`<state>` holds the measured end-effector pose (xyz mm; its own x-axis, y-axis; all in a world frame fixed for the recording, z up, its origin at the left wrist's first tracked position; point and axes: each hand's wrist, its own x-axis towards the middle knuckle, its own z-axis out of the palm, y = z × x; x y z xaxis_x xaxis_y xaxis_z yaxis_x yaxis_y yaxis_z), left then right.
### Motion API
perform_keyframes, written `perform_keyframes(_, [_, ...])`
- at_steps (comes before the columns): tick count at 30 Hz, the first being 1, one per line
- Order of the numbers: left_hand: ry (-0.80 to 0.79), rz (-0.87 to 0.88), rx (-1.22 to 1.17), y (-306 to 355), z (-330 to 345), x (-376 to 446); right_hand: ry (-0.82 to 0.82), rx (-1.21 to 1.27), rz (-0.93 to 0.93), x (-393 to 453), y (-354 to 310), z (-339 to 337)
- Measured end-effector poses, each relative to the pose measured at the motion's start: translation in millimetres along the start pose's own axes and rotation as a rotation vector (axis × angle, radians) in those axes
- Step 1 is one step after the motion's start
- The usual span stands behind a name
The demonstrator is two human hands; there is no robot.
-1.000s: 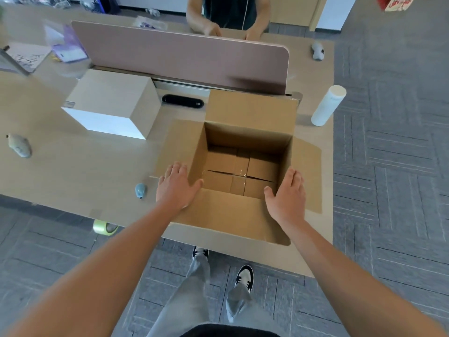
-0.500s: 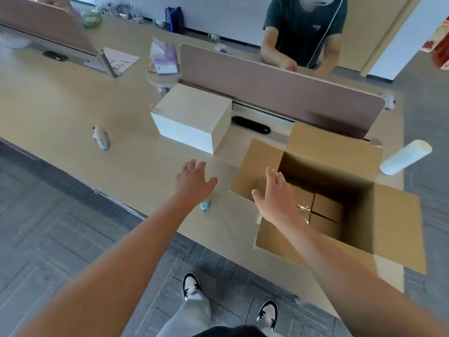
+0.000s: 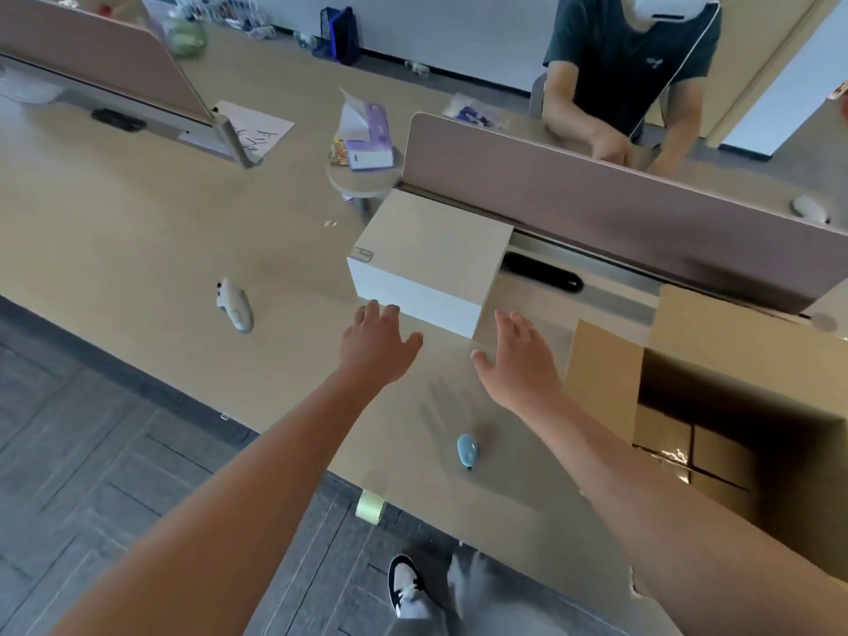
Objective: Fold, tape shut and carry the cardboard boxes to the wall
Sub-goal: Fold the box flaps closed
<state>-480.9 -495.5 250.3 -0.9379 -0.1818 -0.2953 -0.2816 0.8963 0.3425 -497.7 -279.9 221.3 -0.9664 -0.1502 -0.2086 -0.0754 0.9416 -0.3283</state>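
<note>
While the open cardboard box sits at the right of the white box, I see both hands reaching toward the white box: left hand and right hand, fingers spread and released, holding nothing. A blue tape cutter lies nearer me.
</note>
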Motion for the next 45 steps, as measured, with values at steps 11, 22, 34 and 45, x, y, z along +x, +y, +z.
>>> perform_keyframes(11, [-0.033,-0.072,0.043,-1,-1,165,-0.119,0.177,0.173,162,1,17])
perform_keyframes(22, [0.002,-0.228,0.092,-12,15,267,-0.113,0.314,0.291,233,-4,41])
perform_keyframes(34, [-0.009,-0.340,-0.039,-22,30,165,-0.179,0.315,0.244,193,-6,30])
perform_keyframes(45, [-0.025,-0.382,-0.261,-34,44,126,-0.195,0.281,0.274,154,-6,34])
